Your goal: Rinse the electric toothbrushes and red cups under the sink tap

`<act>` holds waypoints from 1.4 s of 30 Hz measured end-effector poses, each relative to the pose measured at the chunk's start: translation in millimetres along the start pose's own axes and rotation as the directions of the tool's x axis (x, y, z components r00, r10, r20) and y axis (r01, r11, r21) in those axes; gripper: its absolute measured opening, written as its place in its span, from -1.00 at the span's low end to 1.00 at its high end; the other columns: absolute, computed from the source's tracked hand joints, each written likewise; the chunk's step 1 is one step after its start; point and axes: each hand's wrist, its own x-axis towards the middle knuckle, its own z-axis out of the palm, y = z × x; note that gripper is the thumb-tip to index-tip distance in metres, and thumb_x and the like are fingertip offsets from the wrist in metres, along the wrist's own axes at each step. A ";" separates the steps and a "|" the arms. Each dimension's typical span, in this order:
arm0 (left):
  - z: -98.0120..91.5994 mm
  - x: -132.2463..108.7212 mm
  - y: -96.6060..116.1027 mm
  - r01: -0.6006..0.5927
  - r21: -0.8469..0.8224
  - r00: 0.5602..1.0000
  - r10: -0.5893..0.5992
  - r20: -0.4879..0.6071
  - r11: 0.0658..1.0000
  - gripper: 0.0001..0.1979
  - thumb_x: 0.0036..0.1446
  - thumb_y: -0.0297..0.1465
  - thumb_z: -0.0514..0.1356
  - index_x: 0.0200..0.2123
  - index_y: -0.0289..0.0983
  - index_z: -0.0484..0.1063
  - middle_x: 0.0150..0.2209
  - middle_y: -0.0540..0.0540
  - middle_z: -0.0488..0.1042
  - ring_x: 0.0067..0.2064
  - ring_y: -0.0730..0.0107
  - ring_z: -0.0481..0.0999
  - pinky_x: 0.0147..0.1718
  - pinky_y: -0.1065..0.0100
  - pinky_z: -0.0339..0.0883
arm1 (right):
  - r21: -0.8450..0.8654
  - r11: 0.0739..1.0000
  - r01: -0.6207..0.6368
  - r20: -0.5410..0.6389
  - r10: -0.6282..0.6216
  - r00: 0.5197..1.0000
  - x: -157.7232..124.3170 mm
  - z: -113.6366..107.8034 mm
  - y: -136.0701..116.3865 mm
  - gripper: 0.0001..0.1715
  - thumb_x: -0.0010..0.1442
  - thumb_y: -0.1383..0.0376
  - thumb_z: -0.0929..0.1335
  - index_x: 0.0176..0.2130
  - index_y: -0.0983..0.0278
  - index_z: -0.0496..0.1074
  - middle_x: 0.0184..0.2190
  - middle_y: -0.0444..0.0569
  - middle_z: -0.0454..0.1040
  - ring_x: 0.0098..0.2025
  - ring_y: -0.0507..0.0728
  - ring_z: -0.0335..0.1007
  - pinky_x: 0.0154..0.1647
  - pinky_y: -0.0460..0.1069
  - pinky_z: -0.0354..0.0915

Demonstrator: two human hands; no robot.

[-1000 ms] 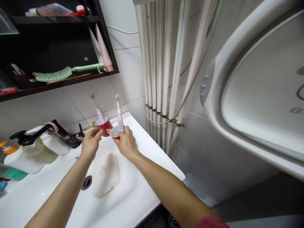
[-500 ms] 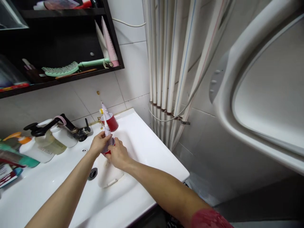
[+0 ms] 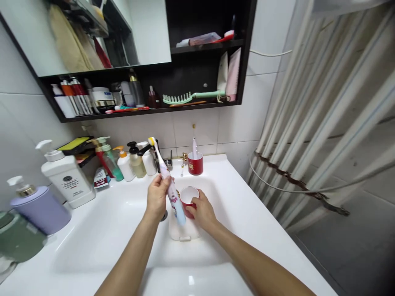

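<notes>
My left hand [image 3: 158, 196] is closed round the patterned handle of an electric toothbrush [image 3: 173, 196], which tilts with its yellow-bristled head up and its pale blue base down. Just right of it, my right hand [image 3: 202, 209] grips a red cup [image 3: 186, 208] with a white inside, held over the basin. No object shows inside that cup. A second red cup [image 3: 196, 165] stands on the back ledge of the sink with another electric toothbrush [image 3: 194, 149] upright in it. A pale shallow tray [image 3: 184, 233] lies in the basin below my hands.
Pump bottles [image 3: 125, 165] line the back left of the white sink [image 3: 101, 230], near a black faucet [image 3: 168, 163]. Above hangs a dark shelf unit [image 3: 197, 107] with a mirror, a green hairbrush [image 3: 179, 98] and cosmetics. White pipes [image 3: 296, 123] run down the wall at right.
The toothbrush in my left hand has come out of the red cup and is now left of it. My right hand still holds the cup. The view has swung left.
</notes>
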 end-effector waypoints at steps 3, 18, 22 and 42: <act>-10.4 -12.0 -17.0 0.145 0.004 0.988 -0.145 0.057 0.989 -0.76 -0.31 -0.34 0.17 -0.47 -0.31 0.26 -0.60 0.09 0.29 -0.59 0.63 0.23 -0.57 0.54 0.11 | -0.003 1.000 -0.001 0.007 0.001 1.000 0.7 5.3 2.0 -0.89 -0.13 0.32 0.24 -0.55 0.29 0.33 -0.09 0.04 0.08 -0.15 0.16 0.12 -0.23 0.02 0.10; -3.0 -32.8 -43.1 0.326 -0.035 0.920 -0.308 0.241 0.945 -0.69 -0.37 -0.37 0.21 -0.44 -0.34 0.30 -0.57 0.01 0.31 -0.52 0.53 0.26 -0.49 0.46 0.10 | 0.652 0.749 -0.115 0.076 0.086 0.993 14.1 -31.9 -39.6 -0.66 -0.08 0.21 0.20 -0.24 0.27 0.24 -0.40 -0.05 0.36 -0.37 0.06 0.27 -0.36 -0.04 0.19; 2.1 -40.6 -47.7 0.396 0.039 0.866 -0.387 0.317 0.917 -0.72 -0.35 -0.32 0.19 -0.50 -0.36 0.30 -0.64 0.05 0.24 -0.58 0.57 0.22 -0.56 0.49 0.05 | 0.823 0.487 -0.293 0.224 0.196 0.955 16.6 -36.8 -42.5 -0.73 -0.09 0.19 0.23 -0.37 0.31 0.30 -0.63 -0.15 0.34 -0.61 -0.06 0.19 -0.62 -0.15 0.15; 11.6 -54.5 -53.3 0.468 0.108 0.822 -0.477 0.312 0.877 -0.69 -0.14 -0.18 -0.03 -0.43 -0.33 0.14 -0.63 0.05 0.20 -0.67 0.58 0.20 -0.67 0.46 0.06 | 0.890 0.253 -0.379 0.347 0.165 0.923 15.3 -42.4 -34.0 -0.81 -0.04 0.21 0.21 -0.40 0.27 0.25 -0.59 -0.16 0.33 -0.56 -0.05 0.25 -0.68 -0.18 0.06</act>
